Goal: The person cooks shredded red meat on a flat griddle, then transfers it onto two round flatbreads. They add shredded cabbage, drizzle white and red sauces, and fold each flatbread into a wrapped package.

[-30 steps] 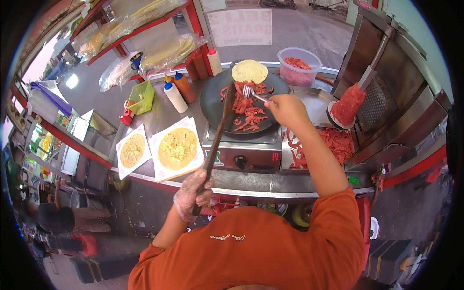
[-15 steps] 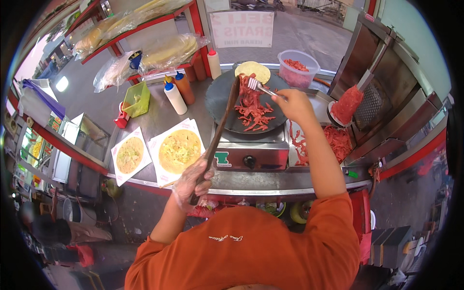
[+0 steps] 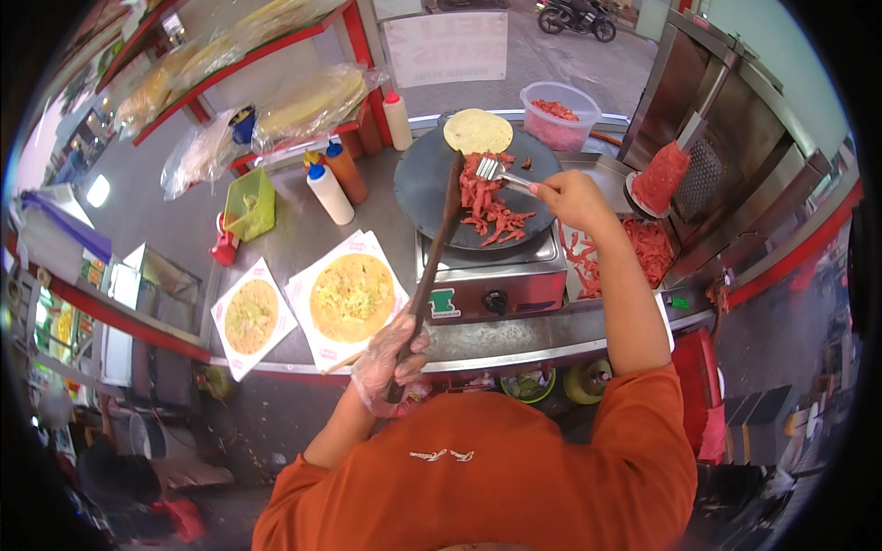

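Note:
My left hand [image 3: 390, 356], in a clear plastic glove, is closed round a long dark wooden spatula [image 3: 435, 257]. Its far end rests on the round black griddle [image 3: 418, 188], at the left side of a pile of red meat strips [image 3: 496, 216]. In my bare right hand [image 3: 577, 198] I grip a metal fork [image 3: 496, 170], its tines touching the upper part of the meat. Behind the meat, a round flatbread [image 3: 478, 131] lies at the griddle's far edge. Left of the stove [image 3: 514, 289], two topped flatbreads [image 3: 349, 296] lie on white papers.
Right of the griddle are a tray of meat strips [image 3: 648, 253] and a vertical grill [image 3: 735, 147] with a meat cone [image 3: 661, 179]. A clear tub [image 3: 551, 133] stands behind. Squeeze bottles [image 3: 331, 195] and a green basket [image 3: 251, 207] stand left; bagged flatbreads [image 3: 312, 106] fill shelves.
The meat strips are gathered closer together on the griddle. My fork has shifted slightly right of the spatula's tip. The whole view has tilted a little, and a motorcycle shows outside.

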A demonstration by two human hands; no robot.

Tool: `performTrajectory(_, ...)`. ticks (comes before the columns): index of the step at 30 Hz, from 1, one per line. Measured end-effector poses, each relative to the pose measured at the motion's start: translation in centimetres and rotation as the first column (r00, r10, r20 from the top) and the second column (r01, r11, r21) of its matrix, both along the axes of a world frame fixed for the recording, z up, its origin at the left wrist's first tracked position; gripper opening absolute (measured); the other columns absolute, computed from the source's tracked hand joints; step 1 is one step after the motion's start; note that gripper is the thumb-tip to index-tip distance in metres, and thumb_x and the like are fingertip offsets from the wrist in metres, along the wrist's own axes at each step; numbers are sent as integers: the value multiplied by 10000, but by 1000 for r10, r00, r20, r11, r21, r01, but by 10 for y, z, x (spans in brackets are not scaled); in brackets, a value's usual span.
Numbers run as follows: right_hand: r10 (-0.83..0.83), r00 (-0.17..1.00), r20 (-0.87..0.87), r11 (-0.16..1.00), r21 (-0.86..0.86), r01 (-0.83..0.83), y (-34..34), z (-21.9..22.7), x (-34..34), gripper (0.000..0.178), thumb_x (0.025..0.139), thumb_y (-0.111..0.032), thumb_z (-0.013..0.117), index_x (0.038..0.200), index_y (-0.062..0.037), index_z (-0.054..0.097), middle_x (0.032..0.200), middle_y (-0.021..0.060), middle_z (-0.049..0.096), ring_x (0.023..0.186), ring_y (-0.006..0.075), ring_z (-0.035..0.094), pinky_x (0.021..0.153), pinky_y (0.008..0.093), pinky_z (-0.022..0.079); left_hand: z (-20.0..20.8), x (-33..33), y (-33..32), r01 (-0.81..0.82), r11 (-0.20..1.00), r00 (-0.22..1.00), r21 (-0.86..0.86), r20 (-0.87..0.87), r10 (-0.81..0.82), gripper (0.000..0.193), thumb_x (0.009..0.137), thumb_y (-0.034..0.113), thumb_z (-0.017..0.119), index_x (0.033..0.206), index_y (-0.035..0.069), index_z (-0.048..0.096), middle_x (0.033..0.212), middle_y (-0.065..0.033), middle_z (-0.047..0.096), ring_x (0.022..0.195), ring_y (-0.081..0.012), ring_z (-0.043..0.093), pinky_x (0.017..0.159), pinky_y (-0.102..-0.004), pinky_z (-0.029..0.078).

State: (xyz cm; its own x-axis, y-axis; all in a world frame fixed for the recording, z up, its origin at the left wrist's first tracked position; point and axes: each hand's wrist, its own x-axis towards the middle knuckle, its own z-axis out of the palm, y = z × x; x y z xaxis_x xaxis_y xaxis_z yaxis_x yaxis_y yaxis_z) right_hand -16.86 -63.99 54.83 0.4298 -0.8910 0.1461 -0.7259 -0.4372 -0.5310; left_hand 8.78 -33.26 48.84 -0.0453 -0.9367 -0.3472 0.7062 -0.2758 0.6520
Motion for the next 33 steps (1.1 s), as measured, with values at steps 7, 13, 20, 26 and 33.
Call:
performTrajectory(7, 28, 999, 32, 997, -77, -26, 20, 6, -36, 458, 948, -475, 746, 974, -24, 818, 862, 207, 765, 832, 379, 750, 786, 477, 564, -11, 34, 17, -97, 995, 995, -10, 22, 98, 408, 1104, 335, 594, 1461, 163, 495, 893, 10, 524, 518, -24, 401, 428, -176, 331)
performTrajectory(13, -87, 996, 11, 996, 34, 86, 20, -23, -10, 470, 983, -445, 711, 1048, 15, 789, 900, 260, 754, 840, 360, 753, 810, 466, 566, -13, -31, 7, -14, 998, 1000, 54, -24, 15, 421, 1102, 351, 604, 1478, 196, 493, 905, 17, 511, 534, -38, 387, 455, -191, 306)
performTrajectory(20, 5, 979, 202, 997, -80, 11, 5, -8, -35, 371, 978, -377, 721, 1154, -54, 772, 999, 208, 768, 941, 422, 731, 835, 496, 560, 3, -16, 10, -191, 980, 981, -52, -29, 189, 387, 1101, 333, 605, 1420, 137, 509, 895, 1, 521, 493, -18, 399, 417, -160, 341)
performTrajectory(26, 197, 976, -89, 965, -160, -209, 26, -24, -17, 375, 959, -389, 734, 1143, -63, 752, 1106, 192, 753, 1012, 410, 719, 855, 516, 548, 1, -55, 8, -242, 970, 969, 38, -45, 244, 368, 1090, 328, 629, 1389, 138, 528, 874, -16, 531, 450, -28, 379, 374, -162, 303)
performTrajectory(33, 191, 979, -71, 961, -189, -201, -51, -20, -13, 375, 944, -404, 733, 1128, -78, 763, 1081, 187, 748, 987, 419, 722, 852, 539, 562, 14, -57, 5, -217, 976, 949, 26, 241, 205, 566, 1089, 358, 618, 1586, 167, 426, 898, 13, 520, 498, -23, 381, 420, -174, 312)
